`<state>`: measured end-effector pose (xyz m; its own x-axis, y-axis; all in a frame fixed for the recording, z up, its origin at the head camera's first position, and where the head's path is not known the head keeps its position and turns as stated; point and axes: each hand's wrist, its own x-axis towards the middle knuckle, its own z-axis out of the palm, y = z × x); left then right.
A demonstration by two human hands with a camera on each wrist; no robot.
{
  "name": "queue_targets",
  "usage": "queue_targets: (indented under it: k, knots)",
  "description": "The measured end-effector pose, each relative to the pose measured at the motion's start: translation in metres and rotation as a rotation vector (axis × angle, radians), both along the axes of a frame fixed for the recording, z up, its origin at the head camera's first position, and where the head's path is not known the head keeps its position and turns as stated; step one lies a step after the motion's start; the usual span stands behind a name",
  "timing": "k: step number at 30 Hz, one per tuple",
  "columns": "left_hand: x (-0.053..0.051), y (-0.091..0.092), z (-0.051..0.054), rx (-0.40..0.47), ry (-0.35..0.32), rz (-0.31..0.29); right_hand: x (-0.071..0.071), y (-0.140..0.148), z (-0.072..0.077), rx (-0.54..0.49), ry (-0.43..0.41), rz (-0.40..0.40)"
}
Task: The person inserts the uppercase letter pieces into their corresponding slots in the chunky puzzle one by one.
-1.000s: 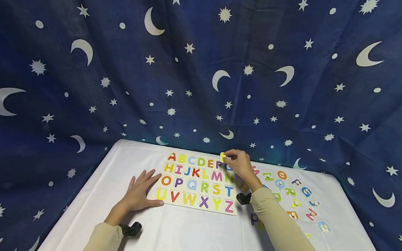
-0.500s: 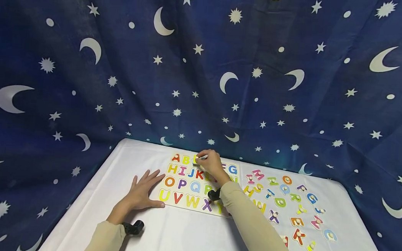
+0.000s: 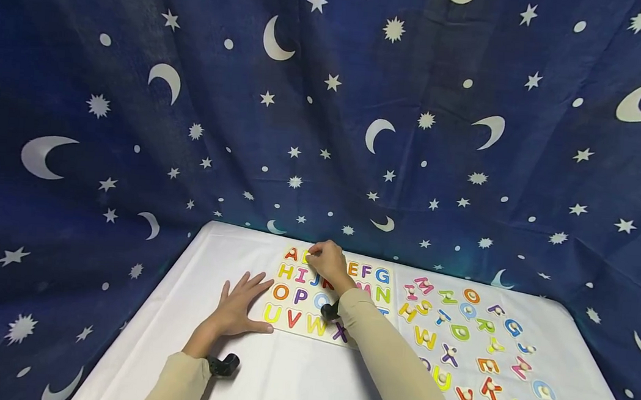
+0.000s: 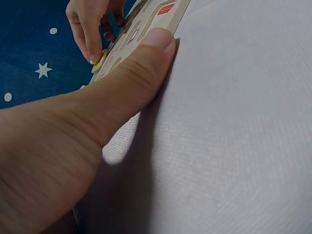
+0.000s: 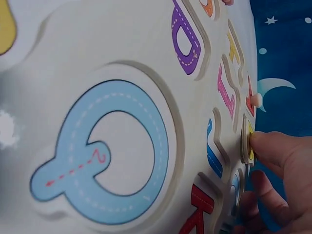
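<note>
Your right hand (image 3: 327, 264) pinches the yellow letter (image 5: 250, 139) at the board's (image 5: 131, 29) far-left part, beside the red A (image 3: 292, 254); your left hand (image 3: 237, 308) lies spread at the board's left edge, grasping nothing. Judged light, stiff: hold it centrally.
</note>
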<state>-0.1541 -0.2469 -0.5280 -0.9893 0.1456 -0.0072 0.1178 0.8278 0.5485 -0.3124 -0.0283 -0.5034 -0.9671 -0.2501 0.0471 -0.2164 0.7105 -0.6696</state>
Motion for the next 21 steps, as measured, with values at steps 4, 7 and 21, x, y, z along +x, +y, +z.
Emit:
queue_targets:
  k: [4, 7, 21]
  knots:
    - [-0.0002, 0.0012, -0.0005, -0.004, -0.002, 0.003, -0.0009, -0.0015, -0.0031, 0.025, 0.010, -0.014]
    - [0.0003, 0.0013, -0.0007, -0.005, -0.002, 0.003, -0.0019, -0.0028, -0.0052, 0.037, 0.018, -0.015]
    - [0.0008, 0.0002, 0.0014, 0.007, 0.012, 0.001, -0.0015, 0.0032, 0.0012, 0.024, 0.018, 0.071]
